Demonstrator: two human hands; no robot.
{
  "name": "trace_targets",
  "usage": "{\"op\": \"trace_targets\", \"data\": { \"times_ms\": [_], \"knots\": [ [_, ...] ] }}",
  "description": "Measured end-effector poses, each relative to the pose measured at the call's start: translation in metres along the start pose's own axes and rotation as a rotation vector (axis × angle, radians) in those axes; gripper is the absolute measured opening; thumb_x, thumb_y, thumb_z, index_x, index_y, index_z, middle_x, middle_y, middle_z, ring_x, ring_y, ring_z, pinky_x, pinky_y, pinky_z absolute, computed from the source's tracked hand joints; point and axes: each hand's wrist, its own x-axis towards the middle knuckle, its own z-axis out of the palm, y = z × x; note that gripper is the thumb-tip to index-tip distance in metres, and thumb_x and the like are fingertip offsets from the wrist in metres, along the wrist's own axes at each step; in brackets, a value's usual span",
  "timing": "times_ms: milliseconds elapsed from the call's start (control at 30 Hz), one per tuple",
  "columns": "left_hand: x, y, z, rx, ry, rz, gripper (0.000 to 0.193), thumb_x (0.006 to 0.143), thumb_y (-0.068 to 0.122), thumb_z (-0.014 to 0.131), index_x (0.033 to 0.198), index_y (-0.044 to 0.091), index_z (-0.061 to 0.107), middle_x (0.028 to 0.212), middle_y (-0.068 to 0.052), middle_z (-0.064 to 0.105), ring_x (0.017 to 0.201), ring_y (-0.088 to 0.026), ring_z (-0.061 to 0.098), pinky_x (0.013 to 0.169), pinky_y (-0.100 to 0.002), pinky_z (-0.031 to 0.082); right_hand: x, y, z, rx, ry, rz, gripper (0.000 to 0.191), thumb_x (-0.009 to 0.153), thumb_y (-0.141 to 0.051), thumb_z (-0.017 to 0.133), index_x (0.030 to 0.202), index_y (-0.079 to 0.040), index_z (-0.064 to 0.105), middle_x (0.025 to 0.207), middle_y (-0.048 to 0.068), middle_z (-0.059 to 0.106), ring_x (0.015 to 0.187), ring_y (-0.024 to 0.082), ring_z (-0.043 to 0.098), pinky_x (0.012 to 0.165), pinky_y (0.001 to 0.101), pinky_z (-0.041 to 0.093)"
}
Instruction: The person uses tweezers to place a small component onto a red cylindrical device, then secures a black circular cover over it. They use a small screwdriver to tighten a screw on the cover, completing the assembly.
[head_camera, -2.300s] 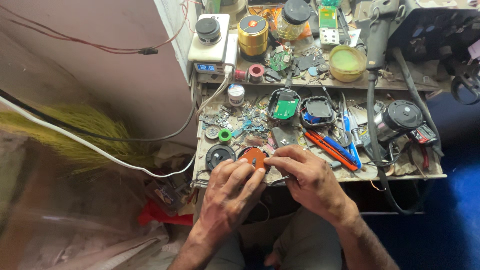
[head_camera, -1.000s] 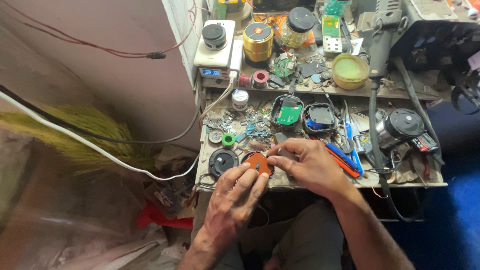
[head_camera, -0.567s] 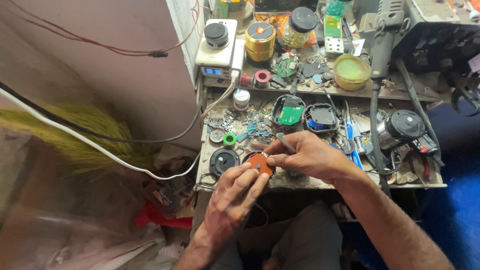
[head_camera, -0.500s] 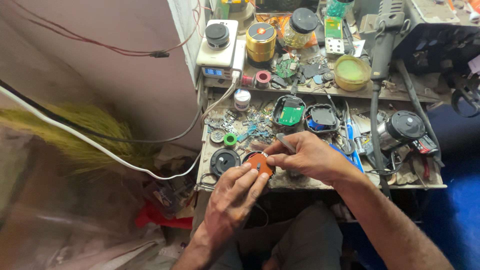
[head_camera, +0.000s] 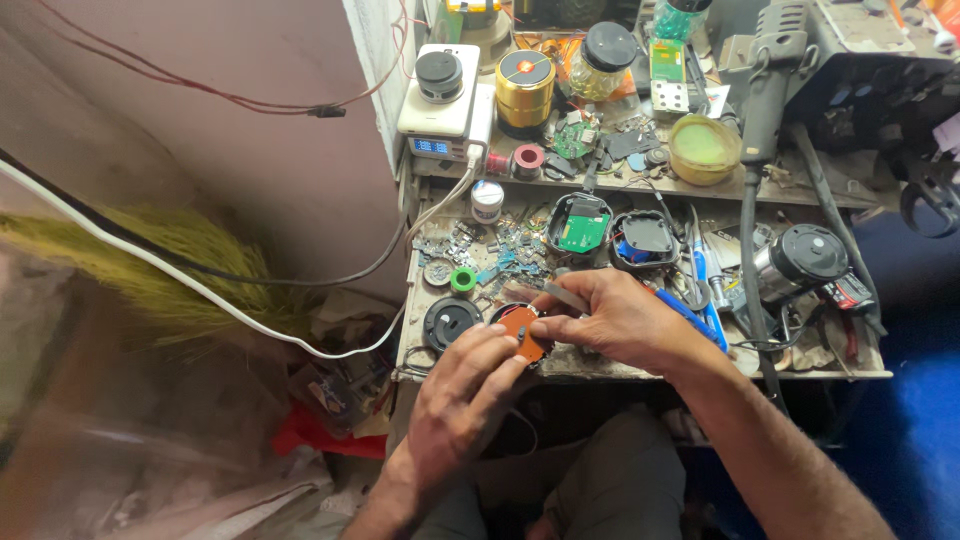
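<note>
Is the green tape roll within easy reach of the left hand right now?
Probably yes: the green tape roll lies just beyond the left hand, nothing between them, though that hand holds the orange part.

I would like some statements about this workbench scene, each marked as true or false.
1. Both hands are on the small orange part. True: the left hand holds it from below, and the right hand pinches it from the side.
2. The gold cylinder lies on the floor. False: it stands on the upper shelf.
3. A round black disc lies left of the orange part. True.
4. The yellow-green bowl sits at the left end of the shelf. False: it is towards the right.
</note>
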Motion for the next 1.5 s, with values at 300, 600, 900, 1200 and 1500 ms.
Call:
{"op": "trace_targets", "data": {
  "times_ms": [300,600,900,1200,1500],
  "knots": [
    [-0.008,0.000,0.002,-0.124,0.124,-0.189,0.068,0.076,0.009,0.088,0.134,0.006,0.052,0.132,-0.014,0.058,0.123,-0.035,0.062,0.104,-0.043,0.055,-0.004,-0.008,0.000,-0.074,0.020,-0.018,0.026,0.083,-0.027,0.081,0.097,-0.004,0.079,0.068,-0.003,0.064,0.064,0.005,0.052,0.056,0.0259,0.044],
    [-0.007,-0.001,-0.002,-0.059,0.102,-0.180,0.048,0.082,0.007,0.086,0.124,0.005,0.065,0.129,-0.012,0.063,0.120,-0.032,0.066,0.104,-0.043,0.056,-0.012,-0.013,0.005,-0.215,0.117,-0.050,0.030,0.082,-0.031,0.081,0.094,-0.004,0.076,0.069,0.003,0.064,0.064,0.010,0.055,0.057,0.0305,0.046],
    [-0.006,-0.005,-0.008,0.024,0.044,-0.101,0.046,0.082,0.011,0.087,0.121,0.002,0.064,0.128,-0.013,0.064,0.122,-0.036,0.064,0.110,-0.051,0.051,-0.020,-0.022,0.010,-0.303,0.152,-0.198,0.040,0.074,-0.037,0.087,0.093,-0.004,0.076,0.073,0.008,0.065,0.067,0.017,0.060,0.060,0.0344,0.049],
    [-0.016,0.000,0.009,-0.039,0.159,-0.265,0.076,0.077,0.017,0.090,0.140,0.008,0.048,0.134,-0.016,0.062,0.129,-0.037,0.061,0.115,-0.052,0.046,-0.019,-0.038,0.012,-0.558,0.197,-0.127,0.052,0.068,-0.052,0.086,0.093,-0.007,0.077,0.078,0.009,0.070,0.071,0.023,0.068,0.064,0.0394,0.053],
    [-0.008,0.004,0.027,0.081,0.136,-0.298,0.082,0.081,0.036,0.087,0.141,-0.004,0.048,0.133,-0.019,0.062,0.130,-0.035,0.057,0.118,-0.057,0.035,-0.026,-0.041,0.012,-0.562,0.236,-0.062,0.051,0.069,-0.048,0.088,0.097,-0.007,0.078,0.079,0.008,0.070,0.064,0.021,0.066,0.059,0.0375,0.053]
  ]
}}
